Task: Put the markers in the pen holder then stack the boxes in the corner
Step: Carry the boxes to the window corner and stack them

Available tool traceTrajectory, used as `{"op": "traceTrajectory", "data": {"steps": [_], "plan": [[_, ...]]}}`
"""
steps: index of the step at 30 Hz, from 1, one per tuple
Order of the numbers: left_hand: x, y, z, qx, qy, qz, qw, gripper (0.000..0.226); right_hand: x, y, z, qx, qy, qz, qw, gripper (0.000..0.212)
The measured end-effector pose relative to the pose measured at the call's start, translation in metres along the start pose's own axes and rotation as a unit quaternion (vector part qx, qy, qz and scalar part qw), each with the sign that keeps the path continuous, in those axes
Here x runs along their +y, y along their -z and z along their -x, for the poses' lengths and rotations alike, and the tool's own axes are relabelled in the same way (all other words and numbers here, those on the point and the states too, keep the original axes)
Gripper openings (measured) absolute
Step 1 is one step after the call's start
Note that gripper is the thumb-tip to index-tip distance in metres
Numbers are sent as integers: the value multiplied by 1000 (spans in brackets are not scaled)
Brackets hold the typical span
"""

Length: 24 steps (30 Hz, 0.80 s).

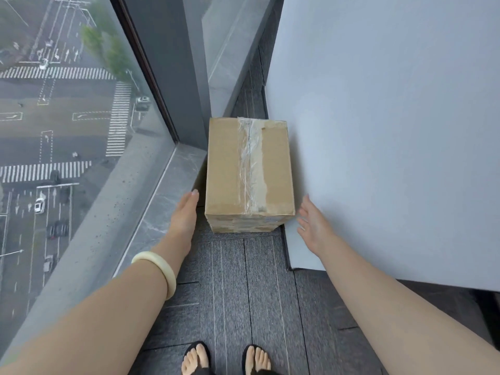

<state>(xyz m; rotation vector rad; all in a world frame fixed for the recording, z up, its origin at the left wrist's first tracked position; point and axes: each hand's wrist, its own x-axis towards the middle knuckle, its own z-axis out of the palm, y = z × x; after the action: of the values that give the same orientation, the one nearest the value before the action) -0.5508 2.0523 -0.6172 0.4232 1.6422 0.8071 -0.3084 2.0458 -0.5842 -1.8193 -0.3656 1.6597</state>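
Note:
A brown cardboard box with clear tape along its top sits in the corner between the window ledge and the white wall. Under its front edge the faces of other boxes show, so it tops a stack. My left hand is flat and open just left of the stack, a small gap from it. My right hand is open with fingers spread, just right of the stack's front corner, not touching. No markers or pen holder are in view.
A grey stone window ledge and floor-to-ceiling glass run along the left. A white wall panel stands on the right. Dark striped carpet lies between; my sandalled feet are at the bottom edge.

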Motion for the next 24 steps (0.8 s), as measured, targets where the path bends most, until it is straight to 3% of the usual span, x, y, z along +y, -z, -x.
{"op": "traceTrajectory", "data": {"steps": [2,6,10,12,19,21,24], "plan": [[36,5,38,-6,-7,1,1000,53,-28,-8,45,-23,8,41,999,43],[102,21,135,-27,-13,-20,999,45,-81,-25,139,-71,23,111,991,45],[134,44,225,-5,4,-4,1000,43,-122,-41,232,-129,32,154,979,22],[141,52,271,13,14,29,999,42,-133,-43,268,-147,43,171,973,20],[123,83,419,121,-6,144,982,37,-133,-46,375,-250,84,249,932,7],[107,91,460,160,-12,185,969,35,-122,-51,407,-298,88,286,906,13],[75,103,524,213,-9,246,946,31,-92,-61,456,-365,66,353,859,5]]}}
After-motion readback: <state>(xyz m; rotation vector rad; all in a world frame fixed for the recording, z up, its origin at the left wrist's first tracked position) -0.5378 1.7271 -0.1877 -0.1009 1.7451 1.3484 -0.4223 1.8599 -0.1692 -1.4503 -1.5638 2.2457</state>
